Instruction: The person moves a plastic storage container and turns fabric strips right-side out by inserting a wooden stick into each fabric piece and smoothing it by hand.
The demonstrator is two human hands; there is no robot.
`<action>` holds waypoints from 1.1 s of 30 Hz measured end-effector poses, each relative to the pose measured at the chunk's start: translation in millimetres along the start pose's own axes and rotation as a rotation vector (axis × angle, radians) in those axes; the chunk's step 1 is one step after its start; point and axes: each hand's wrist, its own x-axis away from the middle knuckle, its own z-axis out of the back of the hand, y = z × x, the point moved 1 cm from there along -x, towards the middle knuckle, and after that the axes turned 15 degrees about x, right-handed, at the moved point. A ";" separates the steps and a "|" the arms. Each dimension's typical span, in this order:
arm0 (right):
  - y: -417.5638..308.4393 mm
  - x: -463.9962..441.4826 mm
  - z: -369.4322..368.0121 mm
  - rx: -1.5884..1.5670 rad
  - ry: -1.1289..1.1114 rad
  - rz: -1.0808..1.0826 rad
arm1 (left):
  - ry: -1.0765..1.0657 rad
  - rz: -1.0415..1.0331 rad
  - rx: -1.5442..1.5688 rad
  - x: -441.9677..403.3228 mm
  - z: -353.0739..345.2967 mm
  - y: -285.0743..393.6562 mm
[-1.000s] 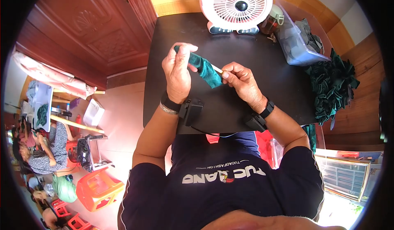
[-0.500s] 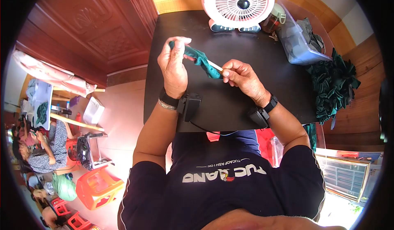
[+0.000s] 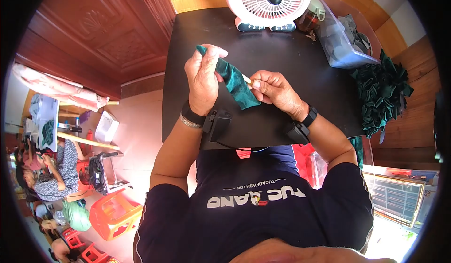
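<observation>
A strip of dark green velvety fabric (image 3: 237, 87) hangs between my two hands above the black table (image 3: 188, 37). Its upper end is pinched in my left hand (image 3: 204, 75), between thumb and fingers. My right hand (image 3: 275, 90) grips a thin pale stick (image 3: 246, 79) between thumb and fingertips, beside the lower part of the fabric. The stick's far part is hidden by the cloth. Whether my right fingers also hold the fabric's edge, I cannot tell.
A pink and white fan (image 3: 274, 0) stands at the back, with a lidded jar (image 3: 311, 16) beside it. On the right are a clear bin (image 3: 345, 56) and a heap of green fabric (image 3: 383, 94). Seated people and a red stool (image 3: 115, 216) are at left.
The fabric strip has swung down and spread out wider, covering more of the stick. Both hands have shifted only slightly.
</observation>
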 end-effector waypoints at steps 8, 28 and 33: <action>1.1 -9.2 5.1 0.203 0.167 0.044 | 0.092 0.054 0.151 -11.0 3.6 -1.9; -7.2 -8.7 39.3 0.599 0.400 0.270 | -0.023 0.457 0.575 -25.6 24.1 -11.3; 6.6 -13.3 26.4 0.344 -0.054 0.100 | -0.061 0.497 0.490 -19.5 11.4 -12.8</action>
